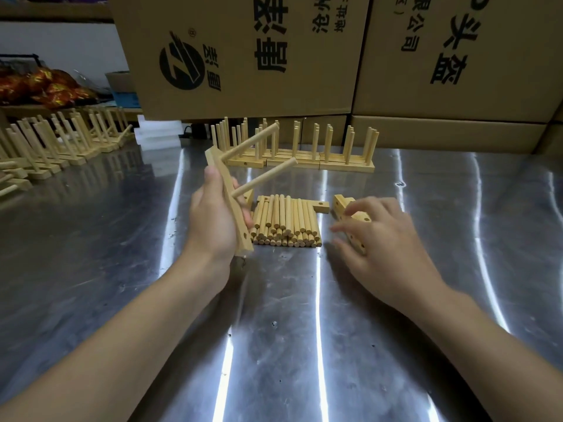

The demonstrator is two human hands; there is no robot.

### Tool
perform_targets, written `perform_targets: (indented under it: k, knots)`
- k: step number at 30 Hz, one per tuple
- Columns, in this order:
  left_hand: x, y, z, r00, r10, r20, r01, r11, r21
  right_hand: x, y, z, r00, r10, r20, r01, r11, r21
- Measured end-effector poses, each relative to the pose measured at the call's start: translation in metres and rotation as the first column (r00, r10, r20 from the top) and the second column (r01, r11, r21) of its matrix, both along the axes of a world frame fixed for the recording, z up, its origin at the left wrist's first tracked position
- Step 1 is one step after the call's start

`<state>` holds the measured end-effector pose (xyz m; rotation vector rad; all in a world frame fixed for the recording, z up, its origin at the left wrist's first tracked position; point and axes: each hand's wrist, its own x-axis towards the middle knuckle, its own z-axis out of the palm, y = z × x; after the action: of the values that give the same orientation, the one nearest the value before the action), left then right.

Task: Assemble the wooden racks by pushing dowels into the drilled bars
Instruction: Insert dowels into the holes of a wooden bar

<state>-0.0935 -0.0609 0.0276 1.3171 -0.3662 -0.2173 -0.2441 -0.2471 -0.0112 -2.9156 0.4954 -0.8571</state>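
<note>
Drilled bar (221,170), clamped in the left grip (213,220) with two dowels (265,175) seated, needs its next pushed in square by the right grip (387,239), fingers spread apart over spare bars (341,204).

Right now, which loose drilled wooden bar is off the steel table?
The pale wooden bar gripped by the left hand, with two dowels in it; the others lie on the steel table.
</note>
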Motion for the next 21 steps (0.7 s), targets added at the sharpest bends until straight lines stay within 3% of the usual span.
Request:
perform_targets:
  k: [7, 13, 21]
  knots:
    - [-0.002, -0.001, -0.003, 0.998, 0.004, 0.065, -0.005, 1.000, 0.019, 0.013, 0.005, -0.008, 0.992, 0.014, -0.125, -0.025, 0.996, -0.084]
    - [0.001, -0.002, -0.002, 0.998, 0.044, 0.046, -0.044, 0.999, -0.006, 0.015, 0.006, -0.009, 0.988, 0.012, -0.152, -0.022, 0.998, -0.059]
    - [0.004, -0.002, -0.002, 0.997, 0.064, 0.032, -0.065, 0.998, 0.004, 0.019, 0.007, -0.010, 0.997, 0.015, -0.070, -0.017, 1.000, -0.024]
